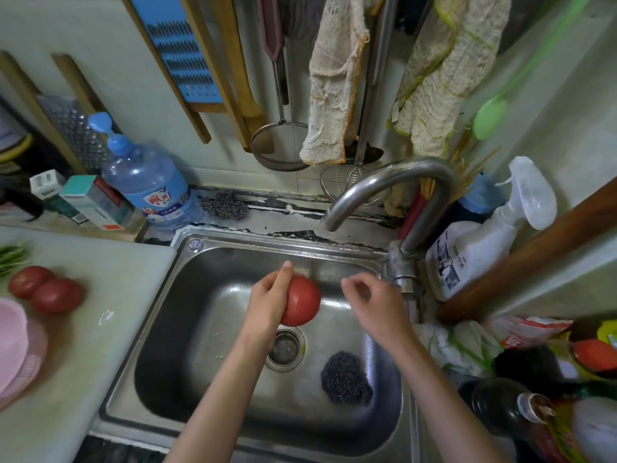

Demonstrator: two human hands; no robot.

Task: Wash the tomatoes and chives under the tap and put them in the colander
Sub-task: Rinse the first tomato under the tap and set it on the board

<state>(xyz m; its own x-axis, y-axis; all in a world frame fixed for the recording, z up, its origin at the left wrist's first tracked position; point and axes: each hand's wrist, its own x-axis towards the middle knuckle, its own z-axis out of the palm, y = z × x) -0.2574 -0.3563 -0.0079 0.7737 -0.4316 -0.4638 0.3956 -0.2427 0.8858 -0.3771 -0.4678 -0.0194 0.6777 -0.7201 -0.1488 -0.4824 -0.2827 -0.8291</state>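
Observation:
My left hand [270,300] grips a red tomato [302,302] over the steel sink [207,262], just above the drain. My right hand [370,300] hovers to the right of the tomato, fingers loosely curled and holding nothing, close to the base of the tap [394,182]. The tap's spout ends above and right of the tomato; no water stream shows. Two more tomatoes [45,289] lie on the white board at the left, with green chives [11,257] behind them. The pink colander [16,352] sits at the left edge, partly cut off.
A dark steel scourer [345,377] lies in the sink basin right of the drain [285,349]. A blue water bottle [150,185] and boxes stand behind the board. A spray bottle [484,235], a dark bottle [507,409] and bags crowd the right counter. Cloths and strainers hang on the wall.

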